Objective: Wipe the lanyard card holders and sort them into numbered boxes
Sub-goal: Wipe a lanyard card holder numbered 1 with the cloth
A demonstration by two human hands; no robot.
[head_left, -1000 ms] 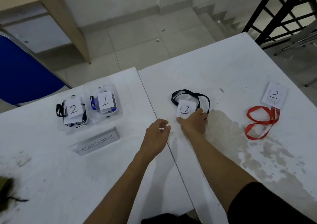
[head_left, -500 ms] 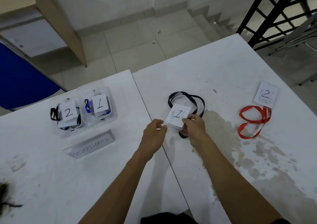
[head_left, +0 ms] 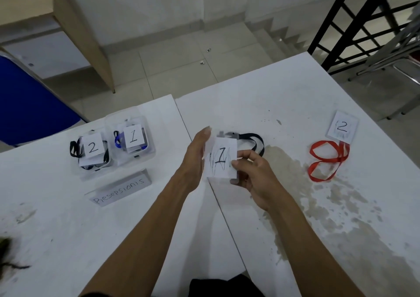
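Two hands meet over the seam between two white tables (head_left: 272, 105). The right hand (head_left: 254, 178) grips a clear card holder (head_left: 221, 158) by its right edge, thumb on the front face and fingers curled behind. The paper inside reads "1", with black scribble across it. The holder is raised above the table, face toward the camera. The left hand (head_left: 196, 153) lies flat against the holder's left edge, fingers straight and together, nothing pinched.

A black lanyard (head_left: 254, 141) runs from the holder's top and loops onto the table behind the right hand.

A second card holder (head_left: 342, 128), marked "2" and also scribbled on, lies flat on the right table, well apart from the hands. Its red lanyard (head_left: 327, 160) lies coiled just in front of it.

On the left table are two clear plastic boxes, touching side by side. The left box (head_left: 91, 158) has a paper "2" on top; black straps show inside. The right box (head_left: 134, 142) has a paper "1"; a blue strap shows inside. A strip sign (head_left: 120, 191) handwritten "Resepsionis" lies just in front of the boxes.

A patchy brownish stain (head_left: 318, 205) spreads over the right table. A dark clump (head_left: 5, 253) sits at the left table's near edge; what it is cannot be told. A blue chair (head_left: 29, 105) stands beyond the left table.
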